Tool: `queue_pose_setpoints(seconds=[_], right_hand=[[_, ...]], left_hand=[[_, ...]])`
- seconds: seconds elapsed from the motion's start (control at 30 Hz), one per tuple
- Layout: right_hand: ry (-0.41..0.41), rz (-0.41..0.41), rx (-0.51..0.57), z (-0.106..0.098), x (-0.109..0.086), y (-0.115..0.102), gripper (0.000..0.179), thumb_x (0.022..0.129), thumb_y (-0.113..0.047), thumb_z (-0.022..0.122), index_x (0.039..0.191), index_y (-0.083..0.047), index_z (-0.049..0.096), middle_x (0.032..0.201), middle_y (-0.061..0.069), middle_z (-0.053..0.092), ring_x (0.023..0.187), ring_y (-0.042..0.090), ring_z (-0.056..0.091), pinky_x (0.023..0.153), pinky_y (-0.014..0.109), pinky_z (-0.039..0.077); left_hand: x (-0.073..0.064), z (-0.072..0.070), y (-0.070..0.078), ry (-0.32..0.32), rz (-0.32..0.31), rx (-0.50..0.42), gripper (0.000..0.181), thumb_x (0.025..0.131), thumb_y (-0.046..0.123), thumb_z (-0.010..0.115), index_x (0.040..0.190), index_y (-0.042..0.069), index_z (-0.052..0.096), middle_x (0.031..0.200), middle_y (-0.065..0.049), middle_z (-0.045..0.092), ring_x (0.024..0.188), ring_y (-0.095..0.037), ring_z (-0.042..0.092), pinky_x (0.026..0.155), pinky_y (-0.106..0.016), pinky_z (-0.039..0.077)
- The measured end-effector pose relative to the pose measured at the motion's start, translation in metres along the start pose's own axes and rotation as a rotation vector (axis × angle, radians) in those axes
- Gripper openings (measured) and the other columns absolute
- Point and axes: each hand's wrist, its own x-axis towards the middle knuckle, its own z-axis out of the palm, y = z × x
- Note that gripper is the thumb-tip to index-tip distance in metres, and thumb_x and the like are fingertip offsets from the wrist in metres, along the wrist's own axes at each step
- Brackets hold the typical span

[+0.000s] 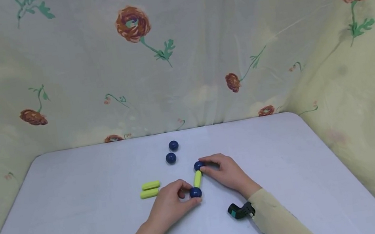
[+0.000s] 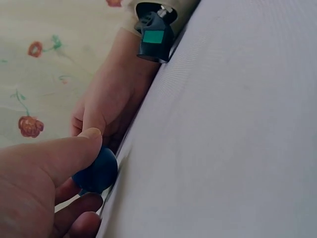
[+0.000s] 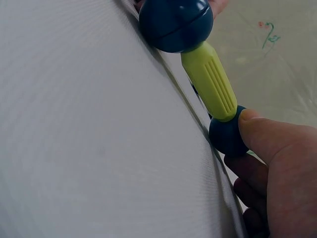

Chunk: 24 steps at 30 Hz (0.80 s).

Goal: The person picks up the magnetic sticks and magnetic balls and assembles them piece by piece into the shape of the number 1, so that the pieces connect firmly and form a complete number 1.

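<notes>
Rod-linked balls (image 1: 195, 192) are pinched by inward-angled left hand (image 1: 171, 202) and right hand (image 1: 228, 173).

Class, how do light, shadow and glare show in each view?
Head: brightest, soft shadow on the tabletop beside the left hand; left wrist: dimmer, this hand's blue ball dull; right wrist: also dim, a small glint on that ball.

Right hand (image 3: 287, 171) pinching a round dark-blue ball (image 3: 227, 135)
A ribbed lime-green rod (image 3: 210, 82) runs from it to another dark-blue ball (image 3: 176, 26).

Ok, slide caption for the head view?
Both hands pinch dark-blue balls at either end of a lime rod.
</notes>
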Motion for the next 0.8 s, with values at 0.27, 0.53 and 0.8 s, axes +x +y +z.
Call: queue_pose_setpoints(seconds=[0.27, 0.53, 0.8], right_hand=[[0.004, -0.007, -0.022, -0.0009, 0.0023, -0.002, 0.039, 0.094, -0.05, 0.064, 0.125, -0.028, 0.068, 0.123, -0.009, 0.064, 0.121, 0.014, 0.055, 0.101, 0.042, 0.042], [0.011, -0.001, -0.021, 0.0003, 0.0026, -0.0012, 0.04, 0.093, -0.052, 0.063, 0.126, -0.029, 0.068, 0.124, -0.011, 0.064, 0.121, 0.013, 0.055, 0.102, 0.042, 0.042], [0.004, 0.001, -0.011, -0.0007, 0.0014, -0.0023, 0.04, 0.093, -0.05, 0.065, 0.126, -0.028, 0.068, 0.123, -0.011, 0.064, 0.122, 0.013, 0.055, 0.102, 0.041, 0.042]], left_hand=[[0.0007, 0.0, -0.005, 0.006, 0.046, -0.002, 0.033, 0.082, 0.044, 0.08, 0.106, 0.025, 0.069, 0.091, 0.014, 0.063, 0.078, -0.005, 0.055, 0.071, -0.027, 0.046], [-0.0002, -0.0009, -0.0046, 0.007, 0.041, -0.007, 0.031, 0.083, 0.043, 0.079, 0.106, 0.025, 0.07, 0.089, 0.014, 0.062, 0.077, -0.006, 0.054, 0.07, -0.027, 0.045], [-0.001, 0.0004, -0.0058, 0.01, 0.027, -0.017, 0.032, 0.083, 0.044, 0.079, 0.107, 0.025, 0.072, 0.086, 0.015, 0.061, 0.077, -0.005, 0.054, 0.07, -0.027, 0.046]])
